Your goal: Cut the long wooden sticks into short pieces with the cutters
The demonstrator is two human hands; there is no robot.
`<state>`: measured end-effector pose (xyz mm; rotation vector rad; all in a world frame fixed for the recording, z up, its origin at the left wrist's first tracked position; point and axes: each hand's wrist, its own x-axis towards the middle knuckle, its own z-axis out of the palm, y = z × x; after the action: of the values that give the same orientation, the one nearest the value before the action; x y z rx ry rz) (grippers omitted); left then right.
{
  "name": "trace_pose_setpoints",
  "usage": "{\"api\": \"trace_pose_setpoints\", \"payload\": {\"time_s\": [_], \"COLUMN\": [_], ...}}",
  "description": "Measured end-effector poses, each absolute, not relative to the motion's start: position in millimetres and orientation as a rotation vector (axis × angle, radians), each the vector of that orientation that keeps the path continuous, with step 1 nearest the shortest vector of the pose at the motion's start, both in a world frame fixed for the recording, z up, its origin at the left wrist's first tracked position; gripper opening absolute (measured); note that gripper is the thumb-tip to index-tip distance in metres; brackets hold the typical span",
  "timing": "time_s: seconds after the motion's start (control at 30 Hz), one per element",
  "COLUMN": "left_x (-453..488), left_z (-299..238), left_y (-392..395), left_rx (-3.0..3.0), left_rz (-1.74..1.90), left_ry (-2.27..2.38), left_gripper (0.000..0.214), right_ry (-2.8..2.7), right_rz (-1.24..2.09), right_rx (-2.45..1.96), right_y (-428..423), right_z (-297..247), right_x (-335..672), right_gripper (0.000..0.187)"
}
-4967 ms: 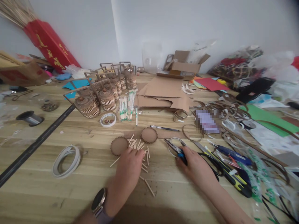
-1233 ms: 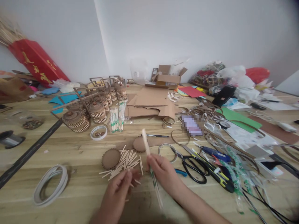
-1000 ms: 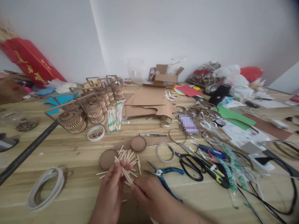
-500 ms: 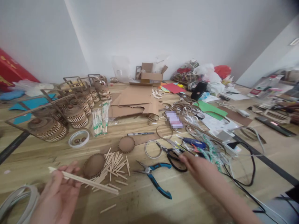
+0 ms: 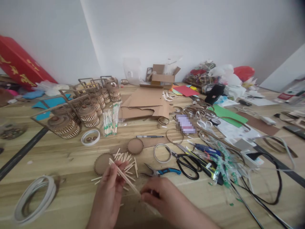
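My left hand (image 5: 108, 192) pinches a pair of long wooden chopsticks (image 5: 123, 176) near their upper end. My right hand (image 5: 158, 197) is closed on the lower end of the same sticks at the near table edge. Just behind the hands lie a heap of short cut wooden sticks (image 5: 126, 162) and two round toothed cardboard discs (image 5: 135, 146). Blue-handled pliers (image 5: 162, 172) lie on the table right of the sticks, untouched.
Black scissors (image 5: 188, 162), a tape ring (image 5: 162, 152), a pen (image 5: 149, 136) and tools lie to the right. Woven cardboard baskets (image 5: 78, 111) and packed chopsticks (image 5: 110, 119) stand at the back left. Cardboard sheets (image 5: 145, 103) lie behind. A white coil (image 5: 33, 198) sits near left. Cables (image 5: 262, 187) trail right.
Half a second ago my right hand was reaching toward the scissors; it has come back and closed on the chopsticks' lower end. My left hand moved the sticks toward the centre. The view swung left.
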<state>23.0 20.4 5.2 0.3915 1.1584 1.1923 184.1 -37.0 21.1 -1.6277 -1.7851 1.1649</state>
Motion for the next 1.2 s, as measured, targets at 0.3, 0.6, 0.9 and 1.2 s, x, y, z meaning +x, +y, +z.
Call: {"api": "trace_pose_setpoints", "payload": {"time_s": [0.3,0.6,0.9,1.2], "left_x": [23,8,22,9], "left_z": [0,-15,-48,-29], "left_y": [20,16,27,25], "left_rx": [0.504,1.519,2.437,2.21], "left_rz": [1.141,0.992,0.497,0.726], "left_ry": [1.194,1.305,0.972,1.16], "left_gripper": [0.016,0.024,0.033,0.026], "right_ry": [-1.861,-1.997,-1.795,-1.667], "right_rz": [1.01,0.378,0.236,0.646], "right_rx": [-1.724,-2.06,-2.056,-1.844], "right_y": [-40,-38,-25,-14], "right_z": [3,-27,-25,-12], "right_x": [182,209,229,208], "right_gripper": [0.008,0.017,0.018,0.024]}}
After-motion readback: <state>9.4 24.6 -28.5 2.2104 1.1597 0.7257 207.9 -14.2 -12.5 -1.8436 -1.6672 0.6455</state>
